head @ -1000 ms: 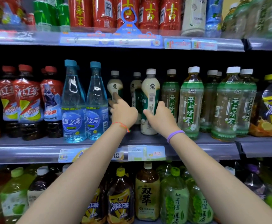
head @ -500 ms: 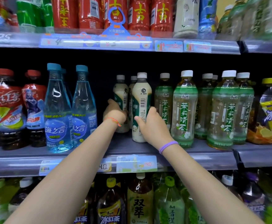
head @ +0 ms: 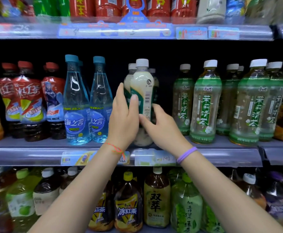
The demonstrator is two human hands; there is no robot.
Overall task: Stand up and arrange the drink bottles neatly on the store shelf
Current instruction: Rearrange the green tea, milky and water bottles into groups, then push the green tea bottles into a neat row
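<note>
Task thing: a cream-coloured plastic drink bottle with a white cap and dark green label (head: 141,91) is seen on the grey middle store shelf (head: 36,148), at its front edge; whether its base is fully seated is hidden by the wrists.
Landmark: all places below are given relative to this cream bottle.
Left hand (head: 123,118): it is laid against the left side of the bottle, thumb across the label and fingers reaching round the far side, so the bottle is grasped.
Right hand (head: 162,128): it is placed at the right side and lower front, with the fingers (head: 144,118) bent against the label; a light hold is judged.
Behind: more cream bottles of the same kind (head: 130,71) are lined up just behind it.
Left of it: two clear blue plastic water bottles with blue caps (head: 87,105) stand near.
Right of it: pale green tea bottles with white caps (head: 204,101) stand across a dark gap.
Step judged: the front bottle is being squared up and faced forward.
Risk: the bottle could be tipped off the front edge if it is released before its base is flat.
Risk: the row behind could be toppled if the bottle is pushed back too hard.
</note>
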